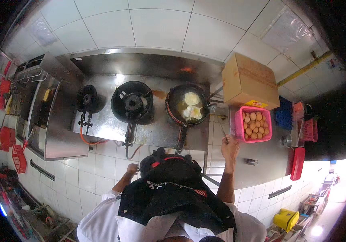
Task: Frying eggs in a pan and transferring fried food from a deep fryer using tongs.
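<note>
My right hand (pixel 230 148) grips the thin metal handle of a ladle or spatula (pixel 220 122), whose head reaches the right rim of a black wok (pixel 173 104). Two frying eggs lie in that wok: a round one (pixel 192 99) at the back and a more ragged one (pixel 192 112) nearer to me, with oil around them. My left hand (pixel 133 168) hangs at my left side in front of the stove, its fingers curled; whether it touches anything is unclear. A pink plastic basket (pixel 238 125) full of brown eggs (pixel 254 125) stands just right of the tool.
Left of the wok are a large gas burner (pixel 133 103) and a smaller burner (pixel 87 98) on the steel stove top (pixel 161 133). A cardboard box (pixel 250 80) stands behind the basket. A small metal-topped shaker (pixel 252 162) and a red tray (pixel 297 164) are at right.
</note>
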### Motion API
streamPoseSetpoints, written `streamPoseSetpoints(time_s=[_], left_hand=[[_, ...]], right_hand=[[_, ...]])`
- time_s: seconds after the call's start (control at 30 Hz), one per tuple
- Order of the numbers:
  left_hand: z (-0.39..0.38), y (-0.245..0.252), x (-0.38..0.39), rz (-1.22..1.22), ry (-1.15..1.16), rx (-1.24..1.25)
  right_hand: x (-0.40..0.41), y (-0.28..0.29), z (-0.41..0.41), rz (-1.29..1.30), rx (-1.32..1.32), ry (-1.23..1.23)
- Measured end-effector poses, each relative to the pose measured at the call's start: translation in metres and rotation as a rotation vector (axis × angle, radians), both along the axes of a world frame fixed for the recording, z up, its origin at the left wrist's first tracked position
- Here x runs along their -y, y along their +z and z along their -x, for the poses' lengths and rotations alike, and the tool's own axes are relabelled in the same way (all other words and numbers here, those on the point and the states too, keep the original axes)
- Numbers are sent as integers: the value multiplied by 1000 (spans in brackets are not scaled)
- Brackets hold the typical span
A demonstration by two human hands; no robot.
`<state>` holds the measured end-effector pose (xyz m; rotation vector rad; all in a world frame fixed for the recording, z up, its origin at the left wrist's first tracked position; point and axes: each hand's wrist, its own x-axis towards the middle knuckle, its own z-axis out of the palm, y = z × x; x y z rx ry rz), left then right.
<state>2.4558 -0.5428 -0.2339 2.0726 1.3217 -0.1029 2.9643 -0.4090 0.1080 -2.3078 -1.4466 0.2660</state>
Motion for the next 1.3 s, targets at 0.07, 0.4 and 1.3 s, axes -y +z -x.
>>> streamPoseSetpoints(time_s=[0.07, 0.4, 1.3], left_hand=[[3, -4, 0, 44, 15, 14], [-28, 11, -17, 773, 1270, 600], [-32, 19, 10, 637, 895, 425]], right_hand=[[-4, -16, -5, -54, -118, 21], [-59, -78, 7, 284, -1155, -60], [-68, -141, 1, 157, -157, 141]])
